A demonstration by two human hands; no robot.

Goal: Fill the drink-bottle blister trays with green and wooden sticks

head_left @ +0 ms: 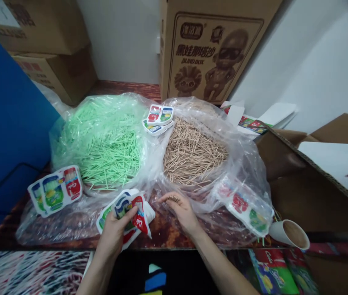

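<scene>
My left hand (114, 232) is closed round a small stack of printed plastic packets (127, 213), held just above the table's front edge. My right hand (181, 210) pinches a small bunch of brown wooden sticks (173, 199) at the near edge of the clear bag of brown sticks (192, 153). To the left of that bag lies a clear bag heaped with green sticks (105, 143).
More printed packets lie at the left (55, 189), between the bags at the back (158, 118) and inside a bag at the right (243, 205). A paper cup (290, 233) lies on its side. Cardboard boxes (213, 45) stand behind, an open carton (315, 180) at right.
</scene>
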